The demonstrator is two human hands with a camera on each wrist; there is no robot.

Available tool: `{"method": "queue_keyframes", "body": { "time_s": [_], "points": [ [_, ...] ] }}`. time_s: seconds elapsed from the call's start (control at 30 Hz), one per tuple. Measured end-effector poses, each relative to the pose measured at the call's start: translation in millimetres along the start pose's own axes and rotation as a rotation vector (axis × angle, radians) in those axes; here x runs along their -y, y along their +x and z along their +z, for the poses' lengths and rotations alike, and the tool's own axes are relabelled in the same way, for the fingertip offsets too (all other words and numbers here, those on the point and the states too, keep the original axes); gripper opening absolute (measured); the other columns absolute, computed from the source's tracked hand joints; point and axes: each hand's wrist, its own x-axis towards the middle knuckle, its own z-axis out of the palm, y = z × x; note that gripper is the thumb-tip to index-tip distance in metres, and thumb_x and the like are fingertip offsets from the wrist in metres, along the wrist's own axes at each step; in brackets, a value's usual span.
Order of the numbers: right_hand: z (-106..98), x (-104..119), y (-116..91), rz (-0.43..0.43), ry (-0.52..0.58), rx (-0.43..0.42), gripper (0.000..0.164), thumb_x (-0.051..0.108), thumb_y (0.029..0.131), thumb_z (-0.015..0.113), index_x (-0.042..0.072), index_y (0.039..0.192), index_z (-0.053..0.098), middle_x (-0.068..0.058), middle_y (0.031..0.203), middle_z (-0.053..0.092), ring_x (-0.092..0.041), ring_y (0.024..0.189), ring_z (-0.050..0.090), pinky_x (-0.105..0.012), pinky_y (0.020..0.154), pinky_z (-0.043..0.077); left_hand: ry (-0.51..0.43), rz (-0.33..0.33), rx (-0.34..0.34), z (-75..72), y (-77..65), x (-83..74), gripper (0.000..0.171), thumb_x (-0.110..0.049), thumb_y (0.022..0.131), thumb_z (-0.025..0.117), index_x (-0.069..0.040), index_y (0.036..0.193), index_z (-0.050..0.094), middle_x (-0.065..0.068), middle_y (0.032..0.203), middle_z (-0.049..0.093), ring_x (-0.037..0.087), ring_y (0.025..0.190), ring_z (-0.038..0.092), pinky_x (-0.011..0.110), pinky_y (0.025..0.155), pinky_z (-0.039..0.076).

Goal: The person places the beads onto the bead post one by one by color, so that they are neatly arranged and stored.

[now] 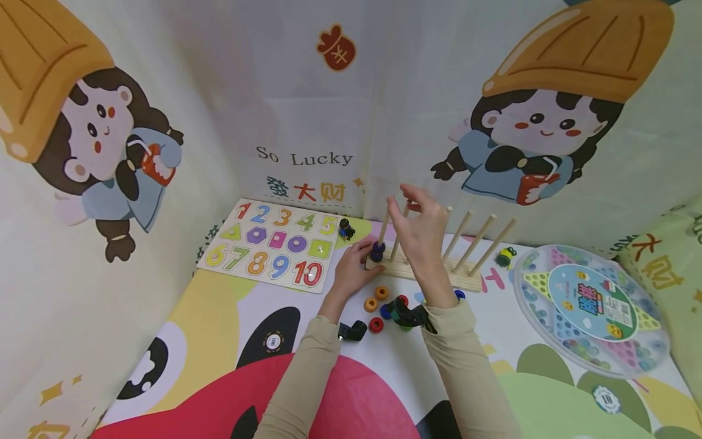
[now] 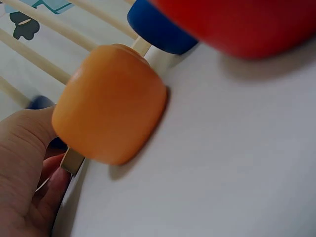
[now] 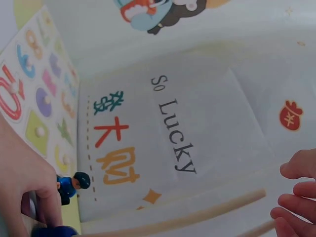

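My left hand (image 1: pixel 356 267) grips the left end of a wooden peg rack (image 1: pixel 466 281), thumb at the near side and fingers reaching behind. Dark blue beads (image 1: pixel 378 251) are stacked at the foot of the leftmost peg, beside those fingers. Above the rack, my right hand (image 1: pixel 421 231) is raised near the peg tops; its loosely bent fingers (image 3: pixel 296 202) show nothing between them in the right wrist view. In front of the rack lie loose orange beads (image 1: pixel 381 293), red beads (image 1: pixel 376 324) and blue ones, partly hidden by the wrist cameras. An orange bead (image 2: pixel 108 106) looms large in the left wrist view.
A number puzzle board (image 1: pixel 269 244) lies left of the rack, with a small dark figurine (image 1: pixel 345 229) at its corner. To the right are another small figurine (image 1: pixel 506 256) and a round game board (image 1: pixel 529 305). Printed cloth walls stand close behind.
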Motion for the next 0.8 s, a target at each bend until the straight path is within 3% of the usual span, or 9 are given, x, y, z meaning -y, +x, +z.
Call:
{"method": "queue_keyframes", "body": {
  "time_s": [0.13,0.27,0.4,0.6,0.8],
  "points": [
    [-9.3,-0.8,-4.6,-0.032,0.052,0.017,0.024,0.006,0.086,0.074,-0.007,0.106,0.071,-0.019,0.099,0.072,-0.032,0.089,0.068,-0.04,0.078,0.056,0.005,0.012,-0.009,-0.4,-0.1,-1.0,0.063,-0.035,0.085,0.078,-0.004,0.136,0.059,0.005,0.146,0.05,0.025,0.124,0.051,0.041,0.1,0.045],
    [-21.6,-8.7,-17.0,-0.051,0.065,0.094,0.023,0.004,0.086,0.074,-0.005,0.107,0.071,-0.017,0.101,0.072,-0.03,0.089,0.069,-0.039,0.078,0.057,0.021,0.017,-0.011,-1.1,-0.1,-1.9,0.064,-0.036,0.085,0.078,-0.004,0.136,0.059,0.006,0.145,0.05,0.025,0.123,0.051,0.041,0.1,0.045],
    [-32.9,-27.3,-37.1,0.035,0.04,0.202,0.022,0.003,0.086,0.075,-0.004,0.107,0.072,-0.015,0.102,0.073,-0.029,0.089,0.068,-0.038,0.079,0.057,0.02,0.028,-0.013,-2.1,0.2,-3.2,0.068,-0.038,0.082,0.08,-0.003,0.136,0.058,0.007,0.145,0.05,0.026,0.125,0.05,0.04,0.101,0.044],
    [-46.1,-62.4,-71.4,0.215,0.001,0.371,0.024,0.004,0.085,0.076,-0.002,0.108,0.072,-0.017,0.106,0.072,-0.031,0.096,0.068,-0.047,0.083,0.056,-0.015,0.016,0.001,-2.8,0.0,-5.6,0.078,-0.038,0.075,0.086,-0.002,0.137,0.056,0.007,0.147,0.048,0.028,0.131,0.046,0.041,0.107,0.04],
    [-53.9,-87.1,-99.3,0.265,-0.023,0.622,0.031,0.001,0.083,0.077,-0.005,0.113,0.069,-0.019,0.108,0.07,-0.034,0.098,0.068,-0.049,0.084,0.056,0.003,-0.002,0.003,-2.6,0.1,-4.8,0.077,-0.037,0.076,0.086,-0.003,0.138,0.055,0.006,0.148,0.048,0.026,0.133,0.045,0.039,0.109,0.038]
  ]
}}
